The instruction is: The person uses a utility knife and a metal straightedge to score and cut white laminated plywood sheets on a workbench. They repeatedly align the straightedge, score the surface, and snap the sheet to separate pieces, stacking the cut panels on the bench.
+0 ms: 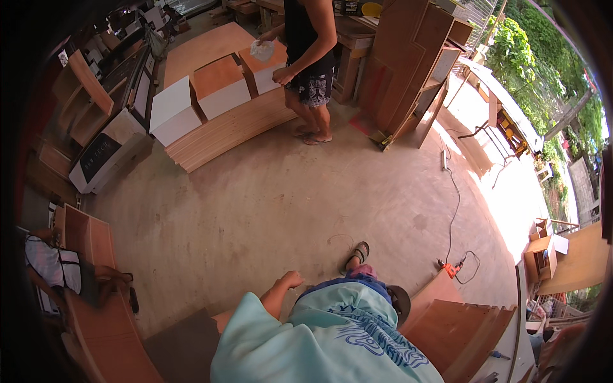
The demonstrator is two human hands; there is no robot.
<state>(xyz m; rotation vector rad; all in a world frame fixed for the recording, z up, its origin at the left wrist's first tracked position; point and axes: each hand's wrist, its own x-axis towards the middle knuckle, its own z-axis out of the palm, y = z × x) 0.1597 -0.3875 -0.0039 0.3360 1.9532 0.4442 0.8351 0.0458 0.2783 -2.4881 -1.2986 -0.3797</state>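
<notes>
A dark grey flat panel (182, 348) lies low at the person's left, near the left hand (292, 279). That hand's grip is curled above the concrete floor (274, 191); whether it holds anything I cannot tell. The right hand is hidden, its grip unreadable. Rightward, an orange power drill (451, 269) lies near an open brown wooden box (447, 323).

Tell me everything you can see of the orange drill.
The orange drill is a power tool with a seemingly plastic body and a darker front end toward the picture's left. It appears to lie on the concrete-looking floor, by the corner of a wooden panel; whether they touch is unclear. A dark cord loops to its right, and a long cable runs from near it toward a pale power strip.
</notes>
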